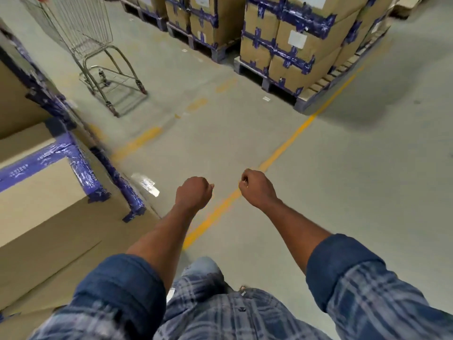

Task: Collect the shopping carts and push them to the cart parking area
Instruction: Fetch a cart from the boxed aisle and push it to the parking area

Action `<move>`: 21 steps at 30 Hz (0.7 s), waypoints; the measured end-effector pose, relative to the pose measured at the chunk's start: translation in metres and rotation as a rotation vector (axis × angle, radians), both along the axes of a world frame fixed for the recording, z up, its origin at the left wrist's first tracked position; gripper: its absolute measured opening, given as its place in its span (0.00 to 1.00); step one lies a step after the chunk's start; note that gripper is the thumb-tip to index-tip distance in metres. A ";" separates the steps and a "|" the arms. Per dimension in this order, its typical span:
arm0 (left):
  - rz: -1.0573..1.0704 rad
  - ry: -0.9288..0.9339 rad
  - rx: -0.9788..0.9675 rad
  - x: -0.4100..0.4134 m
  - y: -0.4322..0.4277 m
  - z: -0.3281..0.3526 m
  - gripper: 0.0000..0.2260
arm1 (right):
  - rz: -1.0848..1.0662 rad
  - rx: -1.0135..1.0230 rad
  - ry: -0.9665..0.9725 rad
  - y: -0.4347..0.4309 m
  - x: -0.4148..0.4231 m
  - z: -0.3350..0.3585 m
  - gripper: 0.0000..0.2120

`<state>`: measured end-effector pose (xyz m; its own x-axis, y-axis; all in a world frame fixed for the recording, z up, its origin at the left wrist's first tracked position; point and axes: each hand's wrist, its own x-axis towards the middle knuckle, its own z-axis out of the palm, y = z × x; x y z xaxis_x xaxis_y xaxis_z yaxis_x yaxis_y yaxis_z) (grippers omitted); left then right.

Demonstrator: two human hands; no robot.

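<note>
both forearms reach forward over the floor point(343, 168), the left hand point(193, 193) and right hand point(256, 187) curled into loose fists holding nothing, while the shopping cart point(85, 42) stands well apart at eleven o'clock, taped cartons point(289, 45) stacked at one o'clock.

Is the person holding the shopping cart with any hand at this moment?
No, the left hand and the right hand are closed fists over bare floor, and the shopping cart stands apart, farther ahead on the left.
</note>
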<state>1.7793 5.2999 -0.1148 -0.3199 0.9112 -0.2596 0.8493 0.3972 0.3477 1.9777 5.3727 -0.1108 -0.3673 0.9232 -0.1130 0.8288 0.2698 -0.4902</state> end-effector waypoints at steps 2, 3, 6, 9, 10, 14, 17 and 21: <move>0.080 -0.039 0.022 -0.026 0.035 -0.008 0.13 | 0.094 0.024 0.008 0.048 -0.033 -0.004 0.12; 0.113 -0.054 0.030 -0.039 0.052 -0.013 0.12 | 0.133 0.038 0.006 0.072 -0.051 -0.008 0.14; 0.165 -0.062 0.035 -0.084 0.110 -0.030 0.12 | 0.190 0.069 -0.016 0.142 -0.108 -0.018 0.17; 0.211 -0.056 -0.004 -0.133 0.169 -0.040 0.17 | 0.240 0.064 -0.045 0.205 -0.166 -0.027 0.17; 0.219 -0.046 -0.032 -0.151 0.187 -0.040 0.19 | 0.256 0.054 -0.060 0.224 -0.185 -0.028 0.18; 0.272 -0.029 -0.042 -0.228 0.260 -0.028 0.20 | 0.338 0.068 -0.104 0.303 -0.259 -0.025 0.19; 0.302 -0.020 -0.013 -0.282 0.312 -0.017 0.17 | 0.338 0.052 -0.095 0.357 -0.309 -0.019 0.19; 0.345 -0.034 0.016 -0.349 0.371 -0.018 0.11 | 0.376 0.031 -0.113 0.423 -0.373 -0.023 0.19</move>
<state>1.4300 5.6706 -0.1333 -0.6011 0.7550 -0.2622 0.6537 0.6532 0.3821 1.6051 5.7961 -0.1341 -0.6671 0.7306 -0.1460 0.7179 0.5779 -0.3882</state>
